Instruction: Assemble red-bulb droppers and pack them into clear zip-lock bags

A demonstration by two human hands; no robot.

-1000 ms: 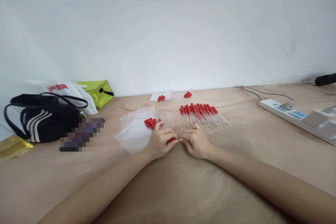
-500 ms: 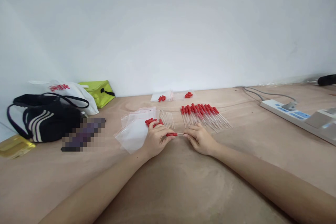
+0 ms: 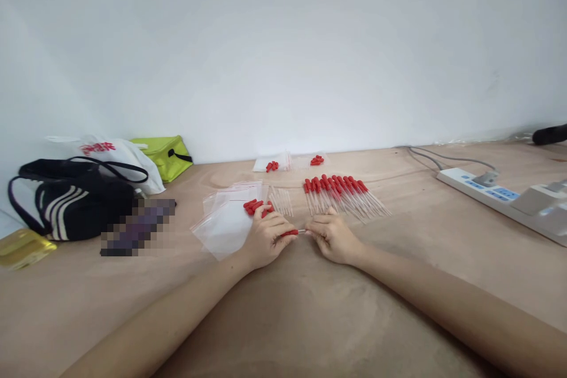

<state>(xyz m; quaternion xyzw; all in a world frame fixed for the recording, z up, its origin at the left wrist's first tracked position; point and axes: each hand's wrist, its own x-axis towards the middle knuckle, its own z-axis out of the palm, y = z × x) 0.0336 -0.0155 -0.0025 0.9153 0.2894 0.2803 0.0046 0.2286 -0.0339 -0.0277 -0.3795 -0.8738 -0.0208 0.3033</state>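
Note:
Between the fingertips of my left hand (image 3: 266,240) is a red rubber bulb (image 3: 290,233), lying sideways. My right hand (image 3: 333,237) pinches a thin glass dropper tube (image 3: 302,231), whose left end meets the bulb; how deep it sits inside is hidden. Just beyond my left hand lie loose red bulbs (image 3: 253,205), on clear zip bags (image 3: 224,224). Bare glass tubes (image 3: 282,199) rest side by side behind the gap between my hands. Past my right hand a row of droppers with red bulbs (image 3: 339,189) fans out, tips toward me.
Two small bags with red bulbs (image 3: 317,160) lie by the wall. A white power strip (image 3: 482,189) with cables is on the right. At left stand a black bag (image 3: 88,201), a white plastic bag (image 3: 148,162), a green box-shaped bag (image 3: 166,156) and a yellow clear item (image 3: 26,248).
My hands have come slightly closer together, and less of the glass tube shows between bulb and right fingers. The view has shifted a little.

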